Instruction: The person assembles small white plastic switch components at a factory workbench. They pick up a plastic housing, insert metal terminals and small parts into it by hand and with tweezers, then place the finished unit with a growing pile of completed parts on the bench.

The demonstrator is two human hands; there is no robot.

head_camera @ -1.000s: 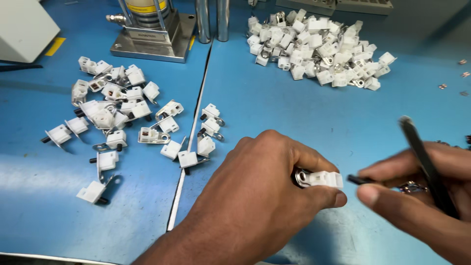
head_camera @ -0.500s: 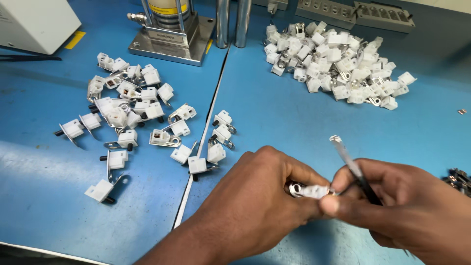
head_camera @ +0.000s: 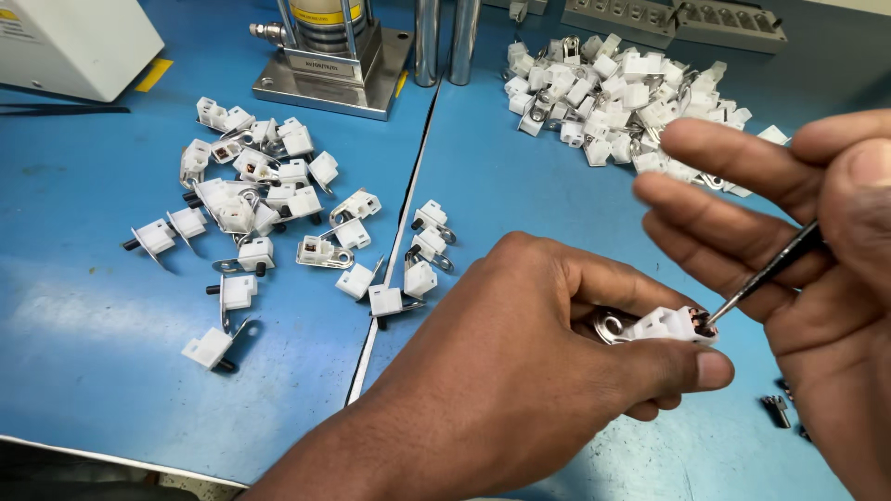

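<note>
Pinching a small white plastic part [head_camera: 670,325] between thumb and fingers, the left hand [head_camera: 520,371] sits low at centre over the blue worktop [head_camera: 83,343], fingers closed around the piece; a shiny metal tab pokes out of its left end, and its right end shows a dark opening. Right hand [head_camera: 817,241] comes in from the right edge, thumb and fingers clamped on a thin dark tool [head_camera: 770,269]. Tool runs down and left, its tip touching the opening at the right end of the white part. Index and middle fingers of that hand stretch out above the tool, apart from it. Left of the seam [head_camera: 399,232] in the worktop: a loose scatter of assembled pieces [head_camera: 269,204], white bodies with metal tabs and short black pins, lying at all angles, a few strays near the seam. Upper right: a denser heap of white parts [head_camera: 613,93], well apart from both hands. Small dark metal bits [head_camera: 775,408] lie on the worktop just below the right hand. Back centre: a press on a metal base plate [head_camera: 325,83] with two upright steel columns [head_camera: 445,37] beside it. Top left corner: a white box [head_camera: 65,42].
</note>
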